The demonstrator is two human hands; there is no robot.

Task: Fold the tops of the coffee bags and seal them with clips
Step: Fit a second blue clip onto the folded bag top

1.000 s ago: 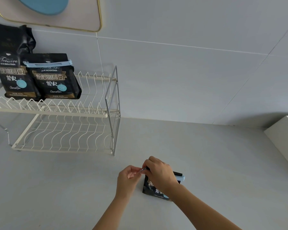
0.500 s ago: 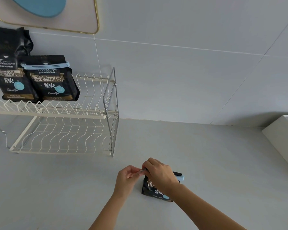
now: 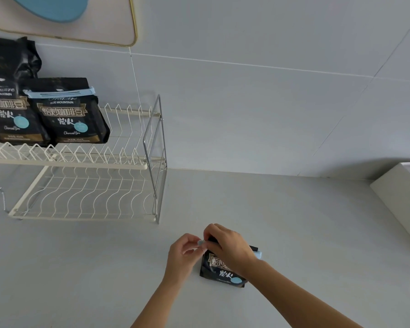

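**Both grips working a clip onto a coffee bag**

The right grip is curled over the folded top of a black coffee bag that stands on the grey bench directly beneath it. Just beside it, the left grip pinches one end of a pale blue clip. The clip's other end pokes out past the right wrist.

I judge this to be the sealing step, with the fold made and the clip across it. Next I would press the clip shut along its length and keep the fold flat. I cannot tell whether it has latched.

Far up and left of both grips stands a white wire rack. It holds a clipped bag and a taller bag with no clip visible. A white box sits well right of the right grip. Nothing stands in the way.
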